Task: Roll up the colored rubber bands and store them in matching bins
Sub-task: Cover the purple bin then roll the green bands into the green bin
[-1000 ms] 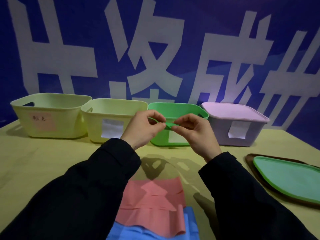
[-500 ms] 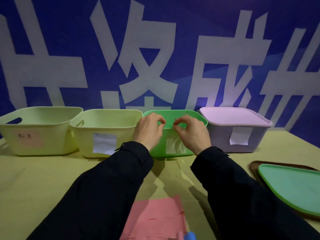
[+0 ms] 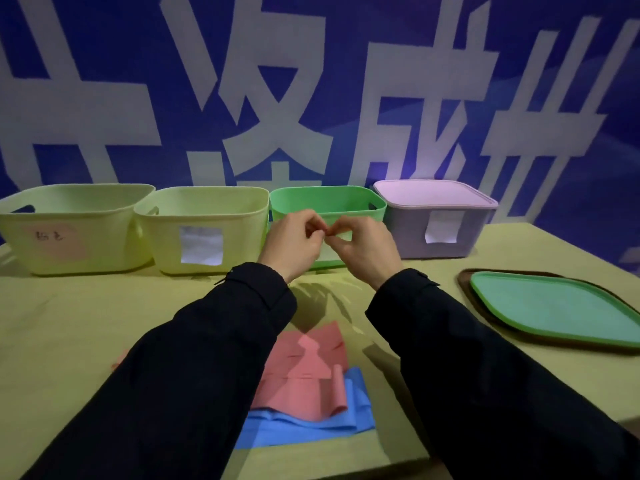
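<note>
My left hand and my right hand are raised side by side in front of the green bin. Their curled fingertips meet above its front wall. No green band shows between the fingers or anywhere else, and the inside of the bin is hidden. A flat pink rubber band with one curled end lies on the table near me, on top of a blue rubber band. My dark sleeves cover part of both bands.
Two pale yellow bins stand left of the green one. A purple box with its lid on stands to the right. A green lid lies on a brown tray at the right. A blue banner wall rises behind.
One second ago both hands pinched a rolled green band. They then reached over the green bin with fingers apart. Now they have drawn back with fingertips together, and the green band is out of sight.
</note>
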Motion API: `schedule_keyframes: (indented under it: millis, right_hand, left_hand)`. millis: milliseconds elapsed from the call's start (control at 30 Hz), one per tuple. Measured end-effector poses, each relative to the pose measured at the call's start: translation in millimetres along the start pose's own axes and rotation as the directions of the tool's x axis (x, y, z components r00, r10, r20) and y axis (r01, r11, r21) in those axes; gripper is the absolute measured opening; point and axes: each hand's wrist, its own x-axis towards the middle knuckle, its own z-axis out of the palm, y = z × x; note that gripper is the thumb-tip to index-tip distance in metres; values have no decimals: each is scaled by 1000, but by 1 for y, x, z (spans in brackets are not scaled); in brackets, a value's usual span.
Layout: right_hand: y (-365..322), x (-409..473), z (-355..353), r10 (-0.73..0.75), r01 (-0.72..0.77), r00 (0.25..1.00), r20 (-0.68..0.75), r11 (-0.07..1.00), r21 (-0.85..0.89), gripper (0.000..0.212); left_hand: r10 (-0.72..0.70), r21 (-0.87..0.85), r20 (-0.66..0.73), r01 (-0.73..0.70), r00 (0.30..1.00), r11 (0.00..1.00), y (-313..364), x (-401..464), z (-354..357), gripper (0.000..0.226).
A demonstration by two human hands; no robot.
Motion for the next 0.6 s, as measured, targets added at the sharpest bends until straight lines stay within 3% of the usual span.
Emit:
schedule_keyframes:
  millis: [167, 333, 433, 500, 600]
  right_hand:
    - [19, -32, -19, 95, -93, 993, 66, 995, -32, 13]
    - [58, -66, -57, 221, -199, 970, 105, 962, -185, 17]
    - [92, -86, -84, 361, -313, 931, 55, 867, -387, 33]
    - [112, -103, -98, 455, -363, 888, 66, 782, -507, 31]
    - [134, -121, -109, 476, -372, 878, 52, 745, -554, 30]
  left_hand:
    - [-2, 2, 83, 2, 997, 1000, 15, -18, 28, 11]
    - [46, -9, 243, -45, 969, 999, 47, -40, 76, 8]
    - [92, -11, 342, -94, 935, 996, 67, -54, 103, 17]
    - [124, -18, 375, -127, 919, 992, 78, -62, 116, 19]
    - [159, -18, 402, -166, 902, 986, 89, -69, 127, 19]
